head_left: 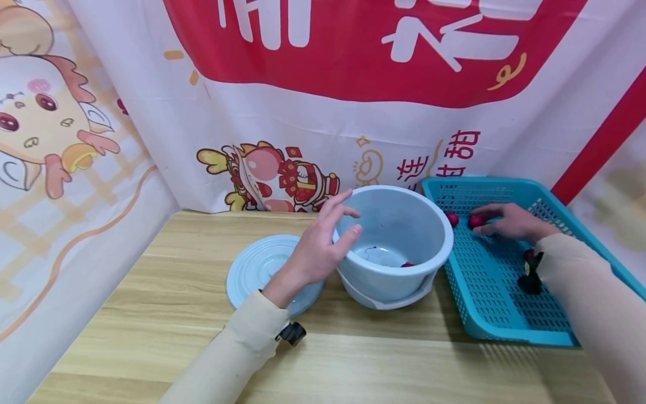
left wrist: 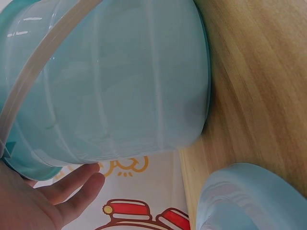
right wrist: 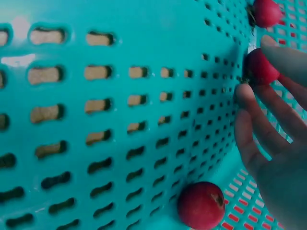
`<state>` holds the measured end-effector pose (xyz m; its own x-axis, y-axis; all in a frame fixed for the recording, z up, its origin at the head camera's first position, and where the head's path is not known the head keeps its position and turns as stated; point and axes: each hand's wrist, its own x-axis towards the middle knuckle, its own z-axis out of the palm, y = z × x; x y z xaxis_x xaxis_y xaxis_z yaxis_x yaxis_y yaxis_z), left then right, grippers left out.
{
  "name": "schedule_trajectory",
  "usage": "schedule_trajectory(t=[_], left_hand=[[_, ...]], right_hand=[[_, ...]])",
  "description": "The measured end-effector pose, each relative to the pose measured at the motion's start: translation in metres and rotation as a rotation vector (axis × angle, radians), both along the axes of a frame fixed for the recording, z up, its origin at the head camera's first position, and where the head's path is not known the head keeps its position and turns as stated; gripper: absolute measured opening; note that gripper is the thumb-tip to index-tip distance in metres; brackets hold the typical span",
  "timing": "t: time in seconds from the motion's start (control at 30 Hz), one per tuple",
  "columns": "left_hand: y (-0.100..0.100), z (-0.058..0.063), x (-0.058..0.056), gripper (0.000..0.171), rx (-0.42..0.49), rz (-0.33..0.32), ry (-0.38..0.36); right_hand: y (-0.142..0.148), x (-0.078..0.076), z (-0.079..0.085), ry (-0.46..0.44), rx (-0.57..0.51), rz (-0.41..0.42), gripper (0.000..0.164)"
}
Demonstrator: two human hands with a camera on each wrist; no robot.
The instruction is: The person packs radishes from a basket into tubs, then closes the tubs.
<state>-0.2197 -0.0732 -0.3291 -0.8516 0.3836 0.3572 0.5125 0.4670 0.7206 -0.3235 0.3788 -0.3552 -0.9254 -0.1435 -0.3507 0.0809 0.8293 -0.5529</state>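
My right hand (head_left: 512,221) reaches into the teal plastic basket (head_left: 520,335) and grips a red radish (head_left: 475,221) near its far left corner. In the right wrist view, thumb and fingers lie around this radish (right wrist: 261,67). Another radish (head_left: 452,219) lies just left of the hand, and one more (right wrist: 201,205) rests against the basket wall. My left hand (head_left: 320,247), fingers loosely extended, is at the left rim of the light blue bucket (head_left: 388,286). Inside the bucket a bit of a red radish (head_left: 407,264) shows; the near wall hides the rest.
The bucket's round blue lid (head_left: 247,275) lies on the wooden table (head_left: 151,314), left of the bucket and partly behind the left forearm. A pale handle (left wrist: 36,62) hangs on the bucket's side. A printed cloth (head_left: 303,123) hangs behind everything.
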Motion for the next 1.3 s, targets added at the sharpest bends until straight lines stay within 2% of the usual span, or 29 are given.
schedule_trajectory(t=[0.13, 0.27, 0.73, 0.87, 1.07, 1.3], left_hand=[[0.000, 0.001, 0.001, 0.040, -0.007, 0.003, 0.006], [0.001, 0.003, 0.000, 0.039, -0.011, 0.005, 0.013], [0.000, 0.005, 0.000, 0.043, -0.011, 0.008, 0.004], [0.000, 0.003, -0.001, 0.044, -0.007, 0.005, -0.001], [0.002, 0.002, -0.001, 0.043, -0.006, 0.000, 0.000], [0.002, 0.002, 0.001, 0.044, 0.003, 0.000, -0.006]], right_hand=[[-0.008, -0.001, 0.002, 0.033, 0.075, 0.013, 0.063], [-0.010, 0.000, 0.004, 0.049, 0.107, 0.025, 0.063], [-0.011, 0.000, 0.011, 0.005, 0.101, 0.069, 0.063], [-0.012, 0.002, 0.009, 0.000, 0.099, 0.054, 0.066], [-0.011, 0.004, 0.008, 0.022, 0.096, 0.039, 0.066], [-0.013, 0.005, 0.011, 0.053, 0.085, 0.053, 0.058]])
